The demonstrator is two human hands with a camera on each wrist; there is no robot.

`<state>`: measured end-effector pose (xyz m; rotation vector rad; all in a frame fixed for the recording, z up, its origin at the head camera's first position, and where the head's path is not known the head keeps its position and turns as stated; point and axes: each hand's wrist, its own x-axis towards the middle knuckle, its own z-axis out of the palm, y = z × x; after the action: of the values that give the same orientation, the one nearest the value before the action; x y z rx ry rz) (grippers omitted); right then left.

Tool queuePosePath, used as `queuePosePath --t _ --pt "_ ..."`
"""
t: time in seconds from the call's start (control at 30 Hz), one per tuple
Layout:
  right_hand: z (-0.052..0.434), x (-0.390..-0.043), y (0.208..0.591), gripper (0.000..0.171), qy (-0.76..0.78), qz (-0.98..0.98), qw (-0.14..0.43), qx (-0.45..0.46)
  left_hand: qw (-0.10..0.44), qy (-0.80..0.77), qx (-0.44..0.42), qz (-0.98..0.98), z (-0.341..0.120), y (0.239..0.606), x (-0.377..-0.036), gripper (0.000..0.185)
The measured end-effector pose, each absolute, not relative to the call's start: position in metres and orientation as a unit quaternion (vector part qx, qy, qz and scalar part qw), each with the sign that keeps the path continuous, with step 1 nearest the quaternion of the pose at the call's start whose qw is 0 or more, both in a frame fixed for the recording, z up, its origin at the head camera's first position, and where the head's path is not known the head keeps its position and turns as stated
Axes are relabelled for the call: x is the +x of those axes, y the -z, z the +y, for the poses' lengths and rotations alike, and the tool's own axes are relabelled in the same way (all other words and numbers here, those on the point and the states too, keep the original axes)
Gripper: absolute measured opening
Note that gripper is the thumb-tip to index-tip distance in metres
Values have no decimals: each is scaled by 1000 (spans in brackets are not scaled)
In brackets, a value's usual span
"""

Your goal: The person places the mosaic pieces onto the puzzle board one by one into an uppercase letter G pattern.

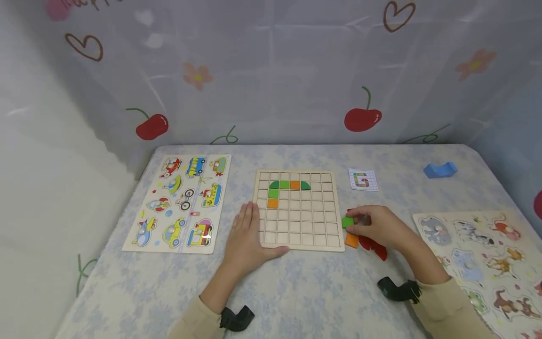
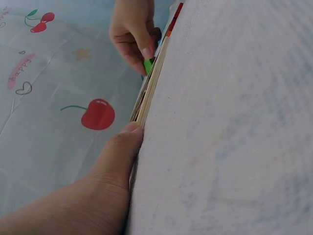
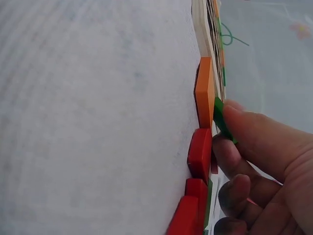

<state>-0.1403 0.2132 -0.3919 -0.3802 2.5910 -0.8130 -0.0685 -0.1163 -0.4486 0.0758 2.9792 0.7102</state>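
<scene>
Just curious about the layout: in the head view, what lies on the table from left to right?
Vehicle puzzle → left hand → grid board → right hand, pinching a green tile → blue block → animal puzzle.

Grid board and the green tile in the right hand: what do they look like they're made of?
The grid board looks like pale unfinished wood, probably plywood: the left wrist view shows thin layered edges. The green tile, pinched in the right hand, seems to be painted wood with a smooth matte coat; the orange tile beside it shows the same flat, opaque colour, though plastic can't be ruled out.
</scene>
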Motion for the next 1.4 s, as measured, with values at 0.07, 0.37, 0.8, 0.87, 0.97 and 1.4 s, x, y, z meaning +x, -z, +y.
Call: queuePosePath --t 0.07,0.37,0.8,0.87,0.97,1.4 --pt "213 -141 390 40 294 926 192 -137 34 -227 24 973 -117 448 -69 138" --pt "199 -143 386 34 325 917 174 -152 43 -232 20 971 -115 448 -69 139" --pt "153 -147 396 34 356 901 178 -171 28 -237 23 971 -114 445 -69 138" --pt "147 -147 398 34 359 900 180 -169 28 -236 23 971 -113 445 -69 138" --pt "139 -146 398 33 358 901 173 -172 30 -231 27 972 -111 446 -70 137" --pt "88 -145 402 27 369 893 155 -208 37 -221 24 974 -114 447 -69 137"
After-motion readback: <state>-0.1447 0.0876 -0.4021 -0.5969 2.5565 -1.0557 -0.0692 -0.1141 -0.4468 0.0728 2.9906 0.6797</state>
